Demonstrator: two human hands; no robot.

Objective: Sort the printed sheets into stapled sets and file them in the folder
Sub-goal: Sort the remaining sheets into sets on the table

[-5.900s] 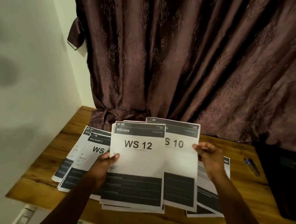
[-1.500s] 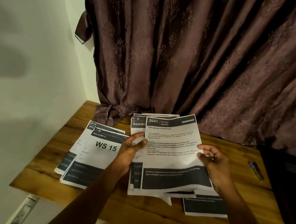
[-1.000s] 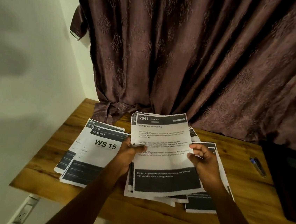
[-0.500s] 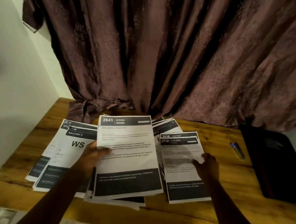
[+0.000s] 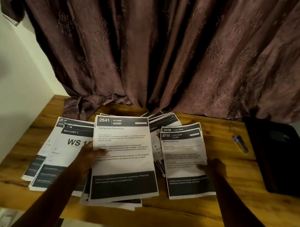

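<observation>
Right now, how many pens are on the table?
1. The pen lies on the wooden table, right of the papers and just left of the black folder. Papers might hide more.

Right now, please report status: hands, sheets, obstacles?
Left hand grips 2641 Kitchen stack. Right hand holds 2732 Living Room sheet. Folder closed, unobstructed.

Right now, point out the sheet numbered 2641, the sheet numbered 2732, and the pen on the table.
Sheet 2641 point(image 5: 123, 147), head view, on its white text area.
Sheet 2732 point(image 5: 182, 153), head view, on its white middle.
Pen point(image 5: 240, 143), head view, on the middle of its barrel.
</observation>
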